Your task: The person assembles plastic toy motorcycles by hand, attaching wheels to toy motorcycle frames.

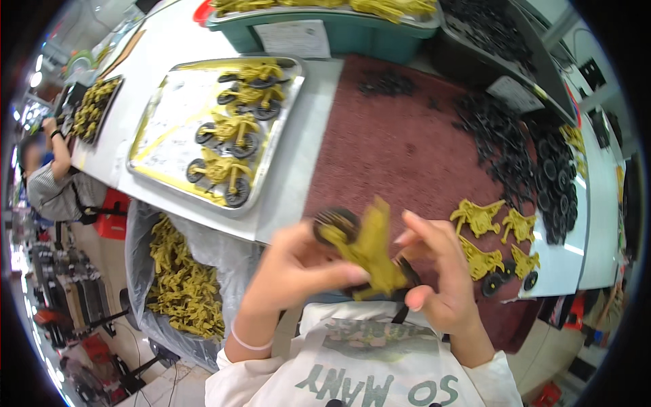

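Note:
My left hand [288, 268] grips a yellow toy motorcycle [376, 254] over the front edge of the work surface, thumb pressed along its side. A black wheel [337, 222] sits at the toy's left end, beside my left fingers. My right hand [444, 275] is at the toy's other end, fingers and thumb curved and spread apart around a dark part there; whether they touch it is hard to make out. Just right of that hand, several yellow motorcycle bodies [478, 216] lie on the dark red mat [386, 136], black wheels [491, 283] beside the nearest ones.
Toy motorcycles with wheels stand on a metal tray [254, 197] at left. A lined bin [139, 261] below holds yellow parts. Black parts [495, 136] and wheels [556, 183] are heaped at right. A green bin [366, 37] stands behind. Another person [57, 180] works far left.

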Action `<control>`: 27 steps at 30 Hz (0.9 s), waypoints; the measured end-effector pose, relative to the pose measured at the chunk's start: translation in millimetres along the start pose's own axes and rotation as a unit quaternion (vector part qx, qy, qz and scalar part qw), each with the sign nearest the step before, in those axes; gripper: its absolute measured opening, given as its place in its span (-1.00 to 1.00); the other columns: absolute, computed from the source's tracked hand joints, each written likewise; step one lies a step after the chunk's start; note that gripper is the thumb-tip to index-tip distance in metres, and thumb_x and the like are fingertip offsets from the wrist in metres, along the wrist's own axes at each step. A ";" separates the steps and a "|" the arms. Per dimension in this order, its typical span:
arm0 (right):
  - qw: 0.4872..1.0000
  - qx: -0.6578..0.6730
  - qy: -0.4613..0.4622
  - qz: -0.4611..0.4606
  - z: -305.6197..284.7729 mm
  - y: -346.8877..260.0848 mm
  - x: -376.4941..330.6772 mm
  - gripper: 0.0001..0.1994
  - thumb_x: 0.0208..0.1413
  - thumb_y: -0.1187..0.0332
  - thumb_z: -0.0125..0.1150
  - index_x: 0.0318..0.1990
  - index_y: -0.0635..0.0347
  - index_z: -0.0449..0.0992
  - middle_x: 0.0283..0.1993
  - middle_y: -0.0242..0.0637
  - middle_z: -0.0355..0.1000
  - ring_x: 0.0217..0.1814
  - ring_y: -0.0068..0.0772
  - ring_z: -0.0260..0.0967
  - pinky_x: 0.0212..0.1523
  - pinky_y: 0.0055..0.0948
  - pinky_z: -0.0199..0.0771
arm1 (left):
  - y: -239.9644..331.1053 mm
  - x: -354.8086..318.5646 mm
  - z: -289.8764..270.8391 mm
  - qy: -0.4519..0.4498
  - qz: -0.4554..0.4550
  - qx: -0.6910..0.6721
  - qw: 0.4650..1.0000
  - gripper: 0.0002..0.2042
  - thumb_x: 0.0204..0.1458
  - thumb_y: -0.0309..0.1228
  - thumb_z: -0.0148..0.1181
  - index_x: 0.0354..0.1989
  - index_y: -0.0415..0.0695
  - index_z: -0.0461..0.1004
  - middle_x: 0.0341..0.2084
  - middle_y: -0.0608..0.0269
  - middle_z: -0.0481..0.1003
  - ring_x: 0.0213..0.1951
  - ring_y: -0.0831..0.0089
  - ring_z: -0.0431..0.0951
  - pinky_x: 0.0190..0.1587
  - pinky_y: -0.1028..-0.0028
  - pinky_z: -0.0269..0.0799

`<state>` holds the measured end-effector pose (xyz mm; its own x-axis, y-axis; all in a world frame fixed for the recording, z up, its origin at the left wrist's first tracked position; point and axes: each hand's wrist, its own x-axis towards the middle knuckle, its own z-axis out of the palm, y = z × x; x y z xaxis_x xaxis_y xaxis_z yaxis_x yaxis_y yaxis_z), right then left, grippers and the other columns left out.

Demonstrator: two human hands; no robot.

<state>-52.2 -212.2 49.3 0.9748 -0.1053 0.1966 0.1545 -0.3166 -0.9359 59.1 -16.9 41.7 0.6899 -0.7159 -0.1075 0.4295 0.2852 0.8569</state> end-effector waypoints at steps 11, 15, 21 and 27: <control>0.998 0.000 0.064 0.018 -15.4 11.0 -5.2 -0.40 0.08 0.12 0.34 0.19 0.31 0.36 -0.09 -0.18 0.39 -0.21 -0.41 0.45 -0.06 -0.46 0.38 | 107.5 25.0 -173.3 0.406 0.233 0.255 0.846 -0.44 0.09 -0.49 0.24 0.24 -0.21 0.12 -0.13 0.02 0.48 -0.20 0.37 0.59 -0.11 0.37 0.60; 0.999 -0.001 0.044 0.026 -16.3 8.0 -8.4 -0.44 0.06 0.24 0.37 0.18 0.30 0.38 -0.12 -0.17 0.40 -0.21 -0.39 0.45 -0.10 -0.47 0.43 | 104.5 23.6 -217.1 0.463 0.104 0.465 0.747 -0.41 0.08 -0.38 0.27 0.25 -0.23 0.15 -0.05 -0.06 0.43 -0.03 0.20 0.50 0.05 0.25 0.44; 0.996 -0.056 0.056 0.049 -32.1 2.5 -11.6 -0.59 0.01 0.41 0.37 0.05 0.28 0.49 -0.13 -0.17 0.42 -0.21 -0.39 0.45 -0.14 -0.49 0.45 | 93.7 34.6 -194.9 0.361 0.093 0.731 0.572 -0.52 0.19 -0.36 0.08 0.30 -0.11 0.24 0.16 -0.11 0.33 0.25 0.11 0.25 0.32 0.28 0.09; 0.962 -0.249 0.108 0.042 -80.0 2.3 -27.1 -0.63 -0.10 0.48 0.36 -0.05 0.22 0.57 -0.08 -0.15 0.42 -0.05 -0.20 0.42 -0.03 -0.38 0.40 | 80.7 20.5 -234.9 0.215 0.133 0.737 0.627 -0.65 0.28 -0.30 -0.01 0.16 -0.19 0.41 0.20 0.03 0.30 0.28 0.16 0.23 0.32 0.30 0.07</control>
<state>-91.2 -285.5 65.2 0.9163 -0.3259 0.2328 -0.0716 -0.7053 -0.7053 244.8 141.1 -9.8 0.8522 -0.4397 0.2837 -0.5205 -0.7676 0.3740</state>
